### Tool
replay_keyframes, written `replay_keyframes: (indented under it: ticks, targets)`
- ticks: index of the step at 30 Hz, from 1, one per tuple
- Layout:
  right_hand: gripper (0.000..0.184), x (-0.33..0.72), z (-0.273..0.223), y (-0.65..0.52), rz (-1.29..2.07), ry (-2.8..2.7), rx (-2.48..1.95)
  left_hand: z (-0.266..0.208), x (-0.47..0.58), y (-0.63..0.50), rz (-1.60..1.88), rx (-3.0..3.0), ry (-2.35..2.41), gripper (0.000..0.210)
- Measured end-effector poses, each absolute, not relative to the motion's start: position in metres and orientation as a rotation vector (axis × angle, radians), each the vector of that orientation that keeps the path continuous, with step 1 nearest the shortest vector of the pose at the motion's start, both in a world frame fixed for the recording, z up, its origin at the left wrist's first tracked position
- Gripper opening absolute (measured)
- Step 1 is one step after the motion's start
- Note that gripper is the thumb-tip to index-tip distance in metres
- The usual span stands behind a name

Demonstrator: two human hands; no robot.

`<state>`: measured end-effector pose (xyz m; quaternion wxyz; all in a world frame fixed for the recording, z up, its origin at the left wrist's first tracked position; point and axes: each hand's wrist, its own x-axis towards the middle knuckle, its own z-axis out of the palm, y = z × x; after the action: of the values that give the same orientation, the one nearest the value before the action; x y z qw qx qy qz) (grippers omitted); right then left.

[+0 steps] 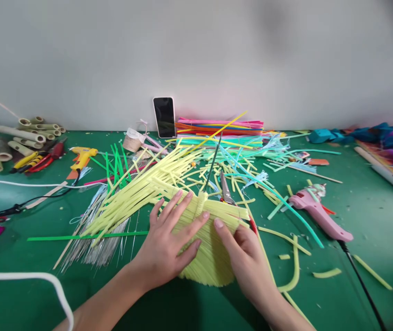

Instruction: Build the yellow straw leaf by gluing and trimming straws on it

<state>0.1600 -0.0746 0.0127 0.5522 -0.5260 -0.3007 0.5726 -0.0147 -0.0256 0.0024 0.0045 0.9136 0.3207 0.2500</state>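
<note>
A flat, fan-shaped piece of pale yellow pipe cleaners [213,259] lies under both of my hands, close in front of me. A thick yellow wrapped strip [201,204] runs at its upper middle, and a thin dark green stem [213,163] rises from there. My left hand [170,234] rests on the left part of the piece, fingers spread and flat. With the thumb on top and the fingers curled at the right edge, my right hand [248,257] grips the piece. Scissors [227,188] lie just beyond it, handles partly hidden.
Loose yellow pipe cleaners [141,188] lie over metal wires [96,248] at left. A pink glue gun [320,214] is right, a yellow glue gun [82,156] left. A phone [164,117] leans on the wall near bundled coloured pipe cleaners [220,128]. A white cable [27,276] crosses front left.
</note>
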Motion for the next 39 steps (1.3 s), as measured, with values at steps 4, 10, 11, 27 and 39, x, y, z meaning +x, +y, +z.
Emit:
replay_keyframes:
  ticks: [4, 10, 11, 27, 39]
  targets:
    - [0.044, 0.159, 0.014, -0.074, 1.309, -0.714, -1.261, 0.001, -0.013, -0.026, 0.781, 2.853, 1.009, 0.053]
    - [0.039, 0.158, 0.017, -0.076, 1.309, -0.697, -1.212, 0.001, -0.013, -0.026, 0.779, 2.847, 1.013, 0.059]
    - [0.039, 0.158, 0.018, -0.076, 1.313, -0.692, -1.197, 0.001, -0.013, -0.026, 0.770, 2.849, 1.015, 0.060]
    - [0.034, 0.159, 0.027, -0.076, 1.400, -0.551, -1.118, 0.004, -0.019, -0.020, 0.977, 2.671, 1.107, 0.062]
    - [0.037, 0.156, 0.035, -0.078, 1.488, -0.539, -1.097, 0.002, -0.017, -0.021, 0.982, 2.840, 1.016, 0.072]
